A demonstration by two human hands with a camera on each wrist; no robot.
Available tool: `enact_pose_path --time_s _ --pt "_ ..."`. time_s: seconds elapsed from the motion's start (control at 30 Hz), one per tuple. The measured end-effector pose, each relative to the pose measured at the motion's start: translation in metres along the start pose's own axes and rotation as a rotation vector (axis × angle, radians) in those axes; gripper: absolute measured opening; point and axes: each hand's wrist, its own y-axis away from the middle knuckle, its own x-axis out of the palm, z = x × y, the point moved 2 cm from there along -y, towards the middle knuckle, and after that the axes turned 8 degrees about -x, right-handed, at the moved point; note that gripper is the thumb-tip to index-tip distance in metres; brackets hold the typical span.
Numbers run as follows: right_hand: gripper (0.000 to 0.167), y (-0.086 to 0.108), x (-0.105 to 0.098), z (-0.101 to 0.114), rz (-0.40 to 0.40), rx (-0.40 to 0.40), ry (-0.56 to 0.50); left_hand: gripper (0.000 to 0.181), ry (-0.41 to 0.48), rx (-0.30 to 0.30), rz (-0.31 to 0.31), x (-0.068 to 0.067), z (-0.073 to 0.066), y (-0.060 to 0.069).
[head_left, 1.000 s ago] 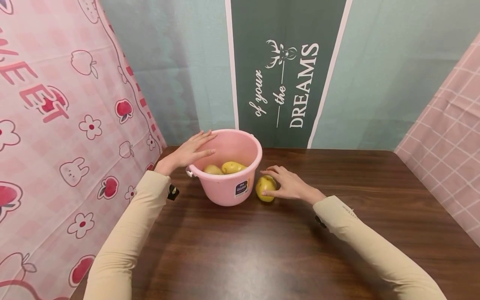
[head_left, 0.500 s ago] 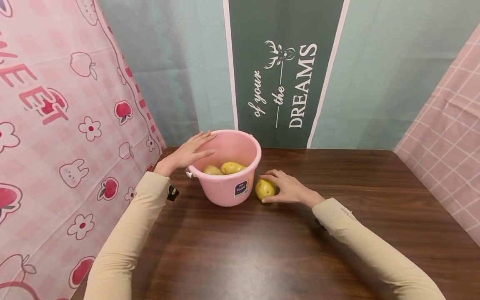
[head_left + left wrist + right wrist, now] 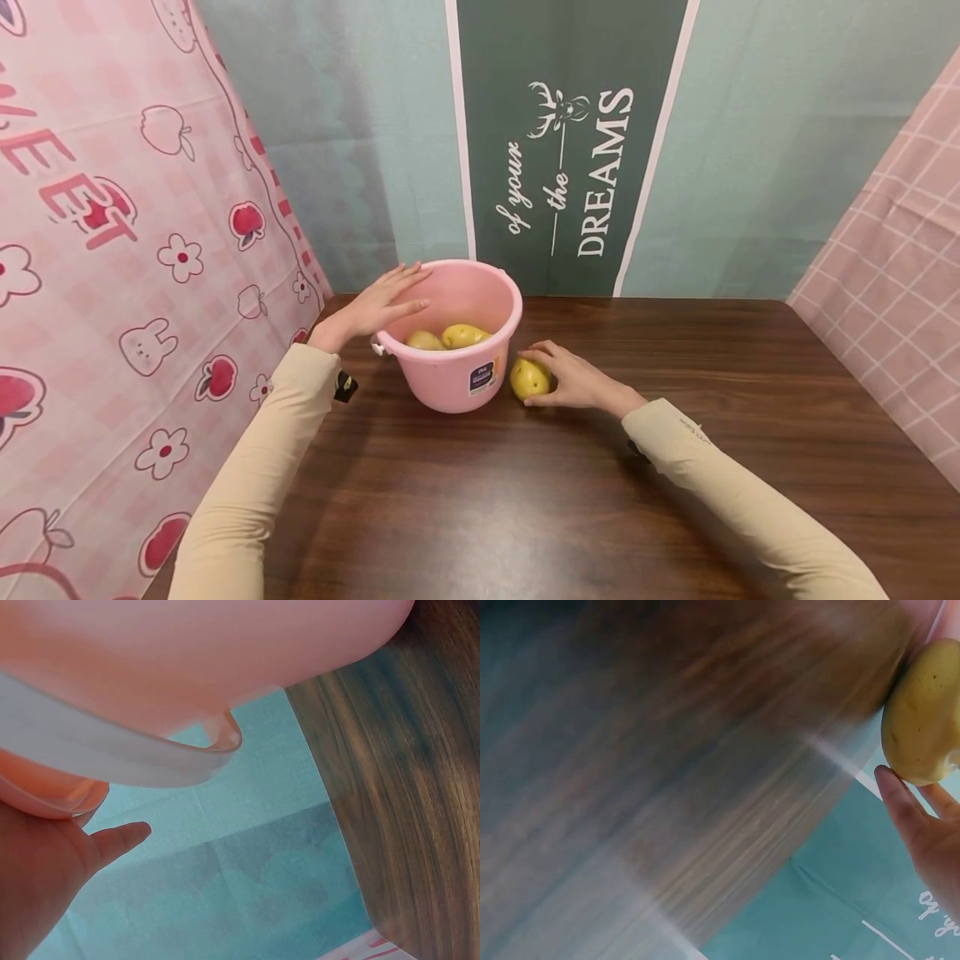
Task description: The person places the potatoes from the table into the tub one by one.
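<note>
In the head view a pink plastic bucket stands on the table with potatoes inside. My left hand rests on its left rim with straight fingers. The left wrist view shows part of that hand at the bucket's rim, with the pale handle hanging across the view. To the right of the bucket, a yellow potato sits on the table, its left side close to the bucket wall. My right hand grips it, thumb in front and fingers behind. The right wrist view shows the potato at the fingertips.
The dark wooden table runs up to a green and teal cloth backdrop. A pink patterned cloth hangs close on the left, and a pink checked cloth stands on the right.
My right hand has settled round the potato, its thumb moving lower along the front, and the potato has turned slightly. The left hand and the bucket stay where they were.
</note>
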Motion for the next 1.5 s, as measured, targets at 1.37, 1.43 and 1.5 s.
enact_pose_path --time_s 1.37,1.43,1.5 --pt "0.081 -0.001 -0.027 0.003 -0.146 -0.061 0.067 0.069 -0.024 -0.023 0.002 0.002 0.004 -0.002" --pt "0.082 -0.001 -0.03 0.003 -0.156 -0.053 0.072 0.069 -0.023 -0.021 0.001 0.002 0.004 -0.002" --pt "0.081 -0.001 -0.033 0.004 -0.171 -0.046 0.074 0.068 -0.02 -0.02 -0.003 0.001 0.004 -0.002"
